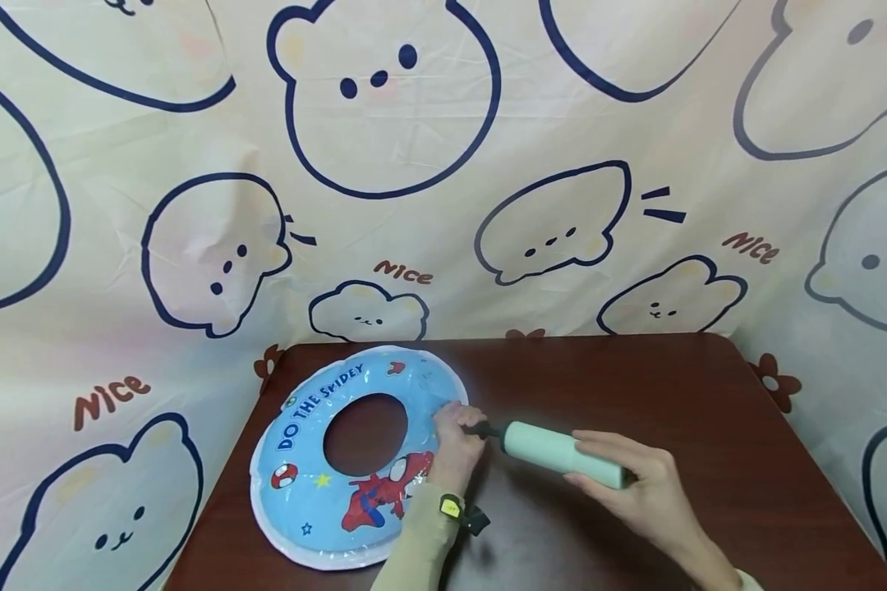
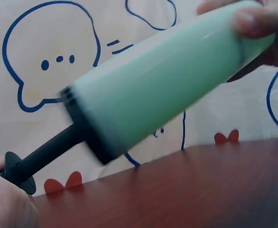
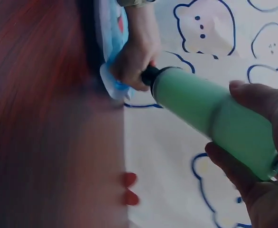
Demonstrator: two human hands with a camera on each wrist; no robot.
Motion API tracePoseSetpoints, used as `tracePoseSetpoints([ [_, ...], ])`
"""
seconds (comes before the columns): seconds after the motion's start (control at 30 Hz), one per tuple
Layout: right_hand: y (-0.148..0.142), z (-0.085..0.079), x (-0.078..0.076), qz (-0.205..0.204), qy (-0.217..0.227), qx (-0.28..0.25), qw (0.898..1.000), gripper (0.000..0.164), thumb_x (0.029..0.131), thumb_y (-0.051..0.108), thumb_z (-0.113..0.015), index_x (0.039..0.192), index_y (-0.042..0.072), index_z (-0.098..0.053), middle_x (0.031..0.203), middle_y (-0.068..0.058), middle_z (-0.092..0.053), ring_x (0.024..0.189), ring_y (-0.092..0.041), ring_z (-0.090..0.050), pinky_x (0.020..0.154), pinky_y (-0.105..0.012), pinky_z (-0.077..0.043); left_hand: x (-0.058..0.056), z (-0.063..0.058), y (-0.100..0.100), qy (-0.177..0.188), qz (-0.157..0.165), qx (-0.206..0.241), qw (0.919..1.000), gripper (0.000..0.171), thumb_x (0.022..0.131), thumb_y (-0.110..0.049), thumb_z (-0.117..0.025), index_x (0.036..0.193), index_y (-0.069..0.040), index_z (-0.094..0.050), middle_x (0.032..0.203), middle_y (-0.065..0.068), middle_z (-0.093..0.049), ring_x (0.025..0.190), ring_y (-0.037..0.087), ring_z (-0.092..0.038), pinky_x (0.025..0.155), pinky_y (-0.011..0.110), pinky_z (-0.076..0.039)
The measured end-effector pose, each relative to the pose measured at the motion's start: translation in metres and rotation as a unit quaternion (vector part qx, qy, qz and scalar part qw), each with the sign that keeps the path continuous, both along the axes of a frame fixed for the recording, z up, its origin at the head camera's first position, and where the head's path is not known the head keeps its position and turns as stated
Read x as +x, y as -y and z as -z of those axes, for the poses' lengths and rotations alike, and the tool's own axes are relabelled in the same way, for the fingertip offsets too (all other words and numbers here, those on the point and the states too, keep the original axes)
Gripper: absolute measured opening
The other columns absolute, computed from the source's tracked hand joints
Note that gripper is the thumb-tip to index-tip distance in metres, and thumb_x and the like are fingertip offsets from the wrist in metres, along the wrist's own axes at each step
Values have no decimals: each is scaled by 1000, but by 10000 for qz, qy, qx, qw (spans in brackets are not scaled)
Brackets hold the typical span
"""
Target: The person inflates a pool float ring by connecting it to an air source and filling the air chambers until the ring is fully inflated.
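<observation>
A blue inflatable swim ring point(image 1: 296, 501) with a white rim, printed lettering and a red-and-blue cartoon figure lies on the brown table. My left hand point(image 1: 458, 443) grips its right edge, fingers curled where the black nozzle point(image 2: 49, 154) of a hand air pump meets the ring; those fingers hide the valve. The pump's light green barrel point(image 1: 550, 450) slants down to the right, raised over the table. Around its far end, my right hand point(image 1: 643, 484) holds the barrel between thumb and fingers. In the right wrist view the same barrel point(image 3: 191, 102) points toward my left hand point(image 3: 134, 61).
The dark brown table point(image 1: 710, 427) extends to the right of the ring. Behind it hangs a pale cloth point(image 1: 451, 246) printed with outlined bear faces. On my left wrist sits a black strap with a yellow-green piece point(image 1: 451, 506).
</observation>
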State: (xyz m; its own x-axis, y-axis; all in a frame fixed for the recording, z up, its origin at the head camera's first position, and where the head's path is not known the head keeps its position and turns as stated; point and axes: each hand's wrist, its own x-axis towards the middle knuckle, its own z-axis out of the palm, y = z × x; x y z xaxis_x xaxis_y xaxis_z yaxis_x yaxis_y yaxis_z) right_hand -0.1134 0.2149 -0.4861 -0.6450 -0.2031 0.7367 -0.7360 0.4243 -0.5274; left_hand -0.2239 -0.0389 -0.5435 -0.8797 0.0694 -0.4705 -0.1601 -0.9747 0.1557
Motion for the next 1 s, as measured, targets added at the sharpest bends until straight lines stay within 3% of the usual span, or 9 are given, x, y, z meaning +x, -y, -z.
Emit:
tracePoseSetpoints([
  [0.1,16,9,-12,-110,-136,-25,9998,56,55,-3,-102,107,7,-83,109,-12,-81,95,-18,-79,80,-13,-57,1,4,4,44,-163,0,9999,53,114,-16,-36,61,-14,-39,54,-5,-41,44,7,-42,48,16,-41],
  [0.23,27,10,-21,-222,-300,297,9989,54,59,1,-101,110,9,-83,114,-9,-80,92,-21,-80,80,-14,-59,3,6,5,80,-33,224,9997,54,113,-15,-37,60,-13,-39,53,-4,-41,44,9,-43,49,16,-42],
  [0.37,34,12,-29,-303,-261,525,9978,52,64,5,-101,113,10,-83,117,-6,-80,92,-21,-80,80,-16,-60,6,6,5,80,-117,308,9994,54,112,-14,-35,58,-13,-36,52,-4,-39,43,8,-41,48,17,-40],
  [0.53,35,14,-32,-396,-286,395,9980,54,61,3,-102,112,10,-83,115,-8,-80,92,-22,-80,80,-15,-60,3,5,6,169,-146,242,9995,54,112,-14,-34,59,-15,-35,51,-5,-38,42,8,-39,46,16,-38],
  [0.8,12,7,-13,-310,-367,137,9988,58,53,-2,-101,108,7,-83,111,-12,-81,97,-17,-80,83,-11,-57,-9,-2,2,443,55,-225,9988,48,113,-17,-41,65,-15,-39,55,-4,-40,44,9,-42,49,16,-41],
  [1.0,-3,-1,7,-232,-375,148,9989,60,52,-4,-101,109,6,-83,111,-13,-81,99,-11,-78,82,-11,-57,-10,-3,1,241,204,-222,9993,50,113,-17,-36,63,-14,-40,54,-4,-41,43,10,-43,48,18,-39],
])
